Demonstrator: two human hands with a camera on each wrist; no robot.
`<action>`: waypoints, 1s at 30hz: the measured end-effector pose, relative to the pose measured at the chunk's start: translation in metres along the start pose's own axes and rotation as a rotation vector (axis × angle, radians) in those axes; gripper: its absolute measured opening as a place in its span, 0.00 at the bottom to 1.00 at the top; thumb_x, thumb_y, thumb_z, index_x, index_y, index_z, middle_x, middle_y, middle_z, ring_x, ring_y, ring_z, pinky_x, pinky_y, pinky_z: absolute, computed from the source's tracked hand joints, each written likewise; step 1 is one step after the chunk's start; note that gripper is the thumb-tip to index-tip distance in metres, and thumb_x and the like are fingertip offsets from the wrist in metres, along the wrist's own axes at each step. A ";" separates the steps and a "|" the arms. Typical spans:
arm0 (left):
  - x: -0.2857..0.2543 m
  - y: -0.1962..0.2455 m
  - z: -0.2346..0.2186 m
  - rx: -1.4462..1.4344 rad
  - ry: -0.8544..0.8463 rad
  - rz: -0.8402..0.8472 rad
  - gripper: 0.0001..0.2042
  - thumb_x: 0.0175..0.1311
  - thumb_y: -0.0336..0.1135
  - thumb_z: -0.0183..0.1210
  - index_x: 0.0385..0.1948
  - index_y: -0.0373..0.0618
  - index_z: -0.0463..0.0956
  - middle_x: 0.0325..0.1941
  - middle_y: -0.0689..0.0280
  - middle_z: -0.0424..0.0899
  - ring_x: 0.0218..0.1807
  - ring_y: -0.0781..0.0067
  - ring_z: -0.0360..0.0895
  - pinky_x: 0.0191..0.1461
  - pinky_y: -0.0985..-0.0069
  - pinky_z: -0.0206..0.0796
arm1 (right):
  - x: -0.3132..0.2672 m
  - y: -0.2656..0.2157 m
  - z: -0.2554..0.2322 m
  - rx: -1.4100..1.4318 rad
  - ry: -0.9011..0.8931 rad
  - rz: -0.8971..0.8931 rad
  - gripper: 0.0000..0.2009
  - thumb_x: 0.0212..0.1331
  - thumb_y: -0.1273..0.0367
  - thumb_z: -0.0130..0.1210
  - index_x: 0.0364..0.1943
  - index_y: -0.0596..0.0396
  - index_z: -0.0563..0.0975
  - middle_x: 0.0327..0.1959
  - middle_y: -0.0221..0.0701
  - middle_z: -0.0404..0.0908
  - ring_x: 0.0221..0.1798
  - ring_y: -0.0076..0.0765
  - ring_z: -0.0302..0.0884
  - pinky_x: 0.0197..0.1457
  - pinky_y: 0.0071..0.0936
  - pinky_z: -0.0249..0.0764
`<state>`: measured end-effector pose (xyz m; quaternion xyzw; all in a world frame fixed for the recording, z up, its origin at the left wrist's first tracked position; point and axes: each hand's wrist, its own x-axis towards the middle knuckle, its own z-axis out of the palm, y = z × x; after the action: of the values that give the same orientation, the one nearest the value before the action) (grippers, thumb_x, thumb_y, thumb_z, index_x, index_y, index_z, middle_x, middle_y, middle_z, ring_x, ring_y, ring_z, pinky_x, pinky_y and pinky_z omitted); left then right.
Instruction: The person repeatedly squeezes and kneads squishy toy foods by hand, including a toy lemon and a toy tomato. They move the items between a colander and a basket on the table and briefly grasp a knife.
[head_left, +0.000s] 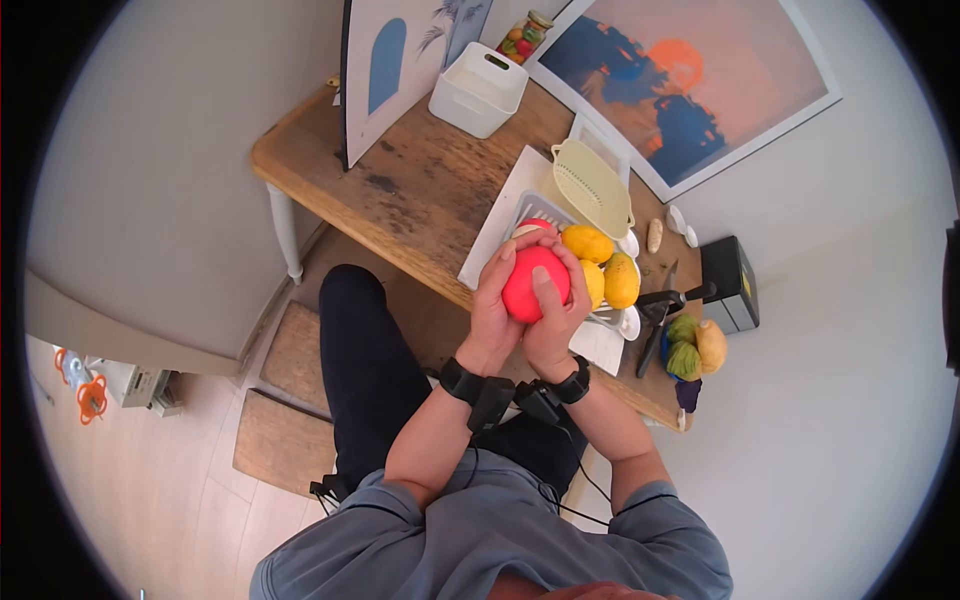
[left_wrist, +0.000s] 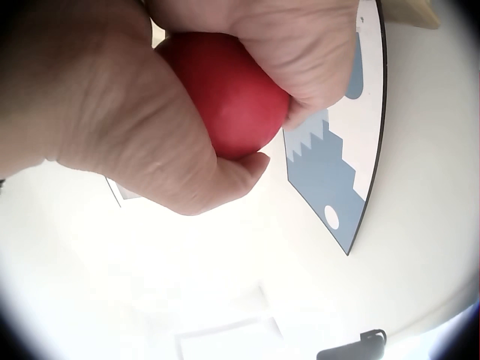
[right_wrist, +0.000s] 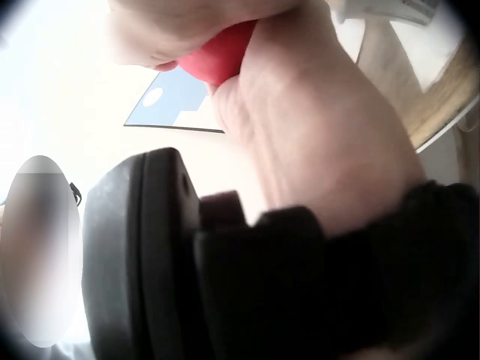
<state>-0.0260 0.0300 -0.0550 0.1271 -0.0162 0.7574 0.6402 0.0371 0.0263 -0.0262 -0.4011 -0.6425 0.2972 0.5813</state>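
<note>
A smooth, round red ball-like thing [head_left: 536, 285] is held up between both hands over the table's front edge. My left hand [head_left: 488, 312] cups it from the left, with fingers curled round its side. My right hand [head_left: 556, 325] grips it from the right, the thumb lying across its face. The left wrist view shows the red ball-like thing [left_wrist: 229, 97] wedged between the palms, its upper side hidden by the hands. Just beyond the hands, yellow mango-like fruits [head_left: 588, 244] and a red-and-white piece [head_left: 533, 227] lie at a grey rack [head_left: 545, 207].
A cream colander [head_left: 594, 188] leans behind the rack. Farther back stand a white bin [head_left: 480, 90] and a jar [head_left: 525, 38]. To the right are black-handled knives [head_left: 660, 298], a bowl of green and tan produce [head_left: 683, 360] and a black box [head_left: 730, 283]. Framed pictures [head_left: 690, 90] stand behind.
</note>
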 end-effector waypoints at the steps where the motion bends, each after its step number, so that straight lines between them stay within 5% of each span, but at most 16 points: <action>1: 0.000 -0.001 0.001 -0.053 -0.004 -0.001 0.21 0.71 0.43 0.44 0.54 0.35 0.70 0.59 0.55 0.72 0.64 0.65 0.66 0.70 0.69 0.54 | 0.003 -0.001 0.000 0.001 -0.004 0.001 0.19 0.54 0.68 0.58 0.49 0.65 0.74 0.48 0.39 0.78 0.53 0.35 0.73 0.62 0.31 0.63; 10: -0.010 -0.008 0.020 -0.307 0.012 -0.077 0.26 0.70 0.40 0.47 0.67 0.41 0.56 0.68 0.60 0.63 0.70 0.65 0.58 0.74 0.67 0.47 | 0.034 -0.012 -0.015 0.066 0.004 0.068 0.09 0.60 0.73 0.51 0.41 0.63 0.78 0.47 0.39 0.80 0.52 0.34 0.74 0.57 0.30 0.68; 12: -0.009 -0.013 0.015 -0.371 -0.017 -0.089 0.25 0.70 0.39 0.46 0.66 0.41 0.56 0.68 0.60 0.63 0.70 0.65 0.58 0.74 0.68 0.46 | 0.035 -0.009 -0.021 -0.359 -0.147 -0.405 0.09 0.55 0.72 0.57 0.38 0.62 0.79 0.46 0.41 0.80 0.51 0.44 0.74 0.54 0.36 0.71; 13: -0.007 -0.014 0.012 -0.433 -0.044 -0.102 0.25 0.70 0.38 0.46 0.66 0.40 0.57 0.68 0.60 0.62 0.70 0.66 0.58 0.74 0.69 0.46 | 0.034 -0.009 -0.022 -0.358 -0.142 -0.406 0.09 0.55 0.72 0.57 0.38 0.62 0.79 0.46 0.41 0.80 0.51 0.44 0.74 0.54 0.36 0.71; 15: -0.006 -0.011 0.007 -0.379 -0.049 -0.112 0.24 0.70 0.38 0.46 0.65 0.40 0.58 0.68 0.60 0.63 0.70 0.66 0.58 0.74 0.69 0.46 | 0.031 -0.011 -0.023 -0.619 -0.233 -0.757 0.13 0.45 0.70 0.63 0.37 0.60 0.79 0.45 0.42 0.79 0.51 0.54 0.73 0.53 0.42 0.72; 16: -0.006 -0.010 0.005 -0.327 -0.049 -0.117 0.23 0.71 0.37 0.45 0.65 0.40 0.59 0.68 0.61 0.63 0.70 0.66 0.58 0.74 0.70 0.46 | 0.032 -0.006 -0.026 -0.628 -0.261 -0.771 0.19 0.38 0.68 0.67 0.38 0.59 0.78 0.47 0.42 0.77 0.52 0.58 0.71 0.53 0.46 0.71; 22: -0.003 -0.011 0.001 -0.050 0.091 -0.163 0.20 0.70 0.34 0.46 0.63 0.43 0.62 0.67 0.59 0.64 0.69 0.65 0.60 0.72 0.70 0.50 | 0.033 0.010 -0.052 -0.613 -0.467 -0.673 0.29 0.39 0.68 0.67 0.50 0.61 0.72 0.56 0.50 0.69 0.56 0.60 0.69 0.58 0.47 0.69; 30: -0.010 -0.018 0.017 0.172 0.082 -0.137 0.21 0.68 0.33 0.47 0.63 0.44 0.62 0.67 0.58 0.62 0.68 0.66 0.60 0.71 0.70 0.52 | 0.009 0.025 -0.055 -0.490 -0.223 -0.429 0.32 0.43 0.69 0.66 0.56 0.62 0.67 0.56 0.50 0.69 0.58 0.54 0.69 0.61 0.42 0.67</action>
<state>-0.0044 0.0206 -0.0433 0.1513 0.0837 0.7151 0.6773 0.0957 0.0420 -0.0346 -0.3496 -0.8241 0.0470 0.4432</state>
